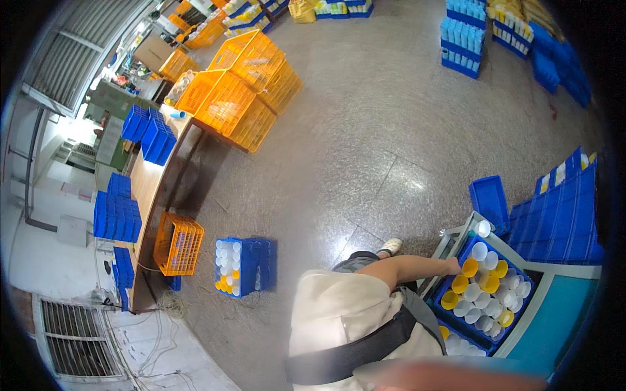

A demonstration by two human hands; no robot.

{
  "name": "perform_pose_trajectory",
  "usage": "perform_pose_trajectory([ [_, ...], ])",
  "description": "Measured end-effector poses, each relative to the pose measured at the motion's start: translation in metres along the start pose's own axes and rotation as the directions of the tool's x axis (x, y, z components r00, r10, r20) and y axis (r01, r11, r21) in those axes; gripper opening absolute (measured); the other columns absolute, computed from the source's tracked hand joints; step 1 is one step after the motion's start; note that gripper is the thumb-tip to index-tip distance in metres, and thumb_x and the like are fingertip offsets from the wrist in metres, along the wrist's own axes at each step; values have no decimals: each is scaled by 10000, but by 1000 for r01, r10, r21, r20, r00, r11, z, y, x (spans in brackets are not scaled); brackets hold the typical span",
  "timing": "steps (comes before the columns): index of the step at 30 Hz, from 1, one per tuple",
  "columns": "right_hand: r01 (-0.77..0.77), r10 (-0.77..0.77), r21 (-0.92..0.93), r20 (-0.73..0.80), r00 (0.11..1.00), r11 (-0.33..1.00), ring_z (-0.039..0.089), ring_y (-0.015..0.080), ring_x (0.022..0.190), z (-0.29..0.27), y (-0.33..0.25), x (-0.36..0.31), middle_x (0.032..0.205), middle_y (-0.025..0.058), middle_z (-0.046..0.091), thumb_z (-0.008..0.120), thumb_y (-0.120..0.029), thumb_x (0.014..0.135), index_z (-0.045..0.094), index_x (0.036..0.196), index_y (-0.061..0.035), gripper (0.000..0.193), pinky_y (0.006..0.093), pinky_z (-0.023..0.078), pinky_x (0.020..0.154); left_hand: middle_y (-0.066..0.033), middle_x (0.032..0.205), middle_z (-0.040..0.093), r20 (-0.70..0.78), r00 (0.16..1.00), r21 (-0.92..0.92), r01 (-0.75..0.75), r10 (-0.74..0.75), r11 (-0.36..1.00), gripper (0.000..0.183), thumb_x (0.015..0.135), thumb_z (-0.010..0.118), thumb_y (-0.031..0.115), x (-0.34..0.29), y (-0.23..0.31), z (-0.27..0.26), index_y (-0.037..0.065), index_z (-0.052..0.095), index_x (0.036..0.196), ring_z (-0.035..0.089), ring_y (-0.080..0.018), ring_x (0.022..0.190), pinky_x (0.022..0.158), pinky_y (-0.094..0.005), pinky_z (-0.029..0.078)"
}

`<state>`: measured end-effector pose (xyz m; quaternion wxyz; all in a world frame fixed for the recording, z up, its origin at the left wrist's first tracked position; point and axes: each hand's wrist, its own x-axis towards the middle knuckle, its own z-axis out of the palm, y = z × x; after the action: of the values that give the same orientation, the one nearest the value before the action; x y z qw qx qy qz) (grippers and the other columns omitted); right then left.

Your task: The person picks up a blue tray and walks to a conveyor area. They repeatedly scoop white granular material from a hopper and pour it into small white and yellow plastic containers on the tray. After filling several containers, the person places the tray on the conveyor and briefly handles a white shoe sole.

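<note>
My left hand (452,266) reaches across to the near rim of a blue crate (529,288), its fingers looking closed on that rim beside a yellow cup (469,266). Open-topped white cups (482,300) and more yellow ones stand packed in rows inside. At the bottom edge my right forearm (450,373) is a smear of motion, and the fingers of that hand cannot be made out. One white cup (482,228) stands by the crate's far left corner. Partly below my waist strap, a second blue crate holds more cups (460,344).
A teal-topped table (574,313) adjoins the crate. Stacked blue crates (557,218) and a tilted blue bin (489,203) stand beyond it. On the floor to the left is a cup-filled blue crate (251,266). Orange crates (241,98) and a long bench (149,189) line the left.
</note>
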<state>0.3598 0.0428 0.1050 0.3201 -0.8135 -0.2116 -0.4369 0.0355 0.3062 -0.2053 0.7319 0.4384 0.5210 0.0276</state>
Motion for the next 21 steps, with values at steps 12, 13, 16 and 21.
perform_pose_trajectory([
  [12, -646, -623, 371, 753, -211, 667, 688, 202, 940, -26, -396, -268, 1301, 120, 572, 589, -197, 1032, 448, 1457, -46, 473, 290, 543, 750, -104, 759, 681, -361, 925, -79, -156, 117, 985, 307, 892, 726, 298, -115, -128, -292, -1, 754, 956, 614, -204, 646, 551, -357, 484],
  [13, -583, -580, 275, 688, -436, 764, 712, 191, 853, -36, -433, -283, 1295, 119, 574, 587, -226, 1036, 446, 1464, -63, 480, 275, 549, 652, -73, 754, 670, -455, 881, -56, -176, 131, 983, 272, 909, 705, 288, -137, -145, -336, 27, 756, 964, 593, -182, 625, 545, -338, 469],
  [16, -449, -479, 178, 436, -762, 876, 723, 221, 723, -63, -533, -340, 1276, 140, 587, 508, -474, 1055, 490, 1436, -79, 549, 305, 551, 525, -27, 821, 674, -601, 799, -423, -327, 9, 845, 229, 933, 659, 275, -229, -201, -462, 59, 720, 980, 597, -135, 687, 580, -332, 466],
  [21, -173, -194, -139, -158, -968, 975, 705, 166, 758, -128, -661, -503, 1226, 138, 634, 402, -626, 1041, 581, 1335, -53, 669, 266, 563, 585, -70, 986, 700, -676, 667, -727, -536, -314, 428, 267, 980, 654, 308, -389, -336, -636, 91, 622, 1132, 674, -197, 924, 801, -384, 569],
])
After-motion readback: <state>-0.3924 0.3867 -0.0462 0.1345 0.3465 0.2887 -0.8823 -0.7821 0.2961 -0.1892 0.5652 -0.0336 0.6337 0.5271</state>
